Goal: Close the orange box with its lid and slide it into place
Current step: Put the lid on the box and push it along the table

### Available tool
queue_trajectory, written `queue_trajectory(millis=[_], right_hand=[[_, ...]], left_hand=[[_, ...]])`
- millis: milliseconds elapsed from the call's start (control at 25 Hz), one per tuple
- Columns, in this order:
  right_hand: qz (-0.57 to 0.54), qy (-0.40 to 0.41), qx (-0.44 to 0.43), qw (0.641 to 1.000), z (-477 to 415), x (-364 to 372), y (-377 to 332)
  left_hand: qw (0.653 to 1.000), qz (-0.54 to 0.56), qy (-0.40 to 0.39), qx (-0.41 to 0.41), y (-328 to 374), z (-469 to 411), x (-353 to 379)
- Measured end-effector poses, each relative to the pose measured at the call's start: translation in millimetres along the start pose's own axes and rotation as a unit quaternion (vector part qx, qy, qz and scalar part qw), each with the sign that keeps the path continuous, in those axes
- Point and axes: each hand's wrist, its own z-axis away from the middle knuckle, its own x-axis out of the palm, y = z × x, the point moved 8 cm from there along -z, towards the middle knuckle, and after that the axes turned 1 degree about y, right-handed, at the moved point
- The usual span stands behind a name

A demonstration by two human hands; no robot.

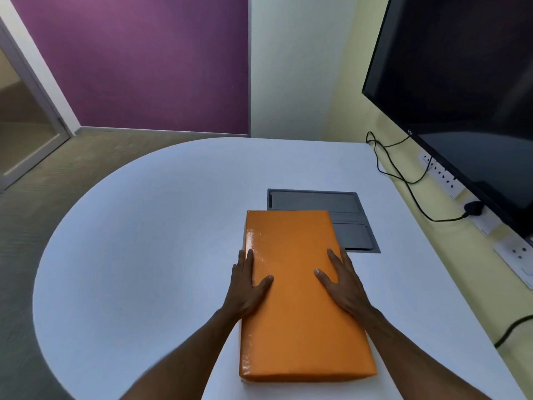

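On top of the white table (144, 226), close to the near edge: orange box (300, 298), lid (291, 243) on and shut, long way pointing off toward the wall. Far end of the box lying over the near left corner of a grey panel (357, 235) set flat into the table. Left hand (248, 287) spread flat on the left edge of the box, fingers straight, thumb resting on top. Right hand (344, 280) spread flat on the right edge of the box, thumb on top too. Hands wide apart, one on each side, pressing down and not curled round anything. Right of the box, by the yellow wall: big black screen (461, 82), dark. Under the screen, black cables (403, 180) and a row of white sockets (444, 177), well apart from the box. Beyond the box, a purple wall (138, 62).
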Motion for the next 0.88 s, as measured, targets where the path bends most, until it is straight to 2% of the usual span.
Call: queue_trajectory(millis=[160,480,880], right_hand=[[-0.002,-0.004,0.039,0.999,11,4,6],[-0.024,0.019,0.07,0.997,21,5,-5],[-0.051,0.069,0.07,0.994,17,-39,-22]], left_hand=[[0.999,0.043,-0.007,-0.012,4,11,4],[0.999,0.035,0.003,-0.009,3,13,-9],[0.998,0.036,0.007,0.052,56,-9,-32]])
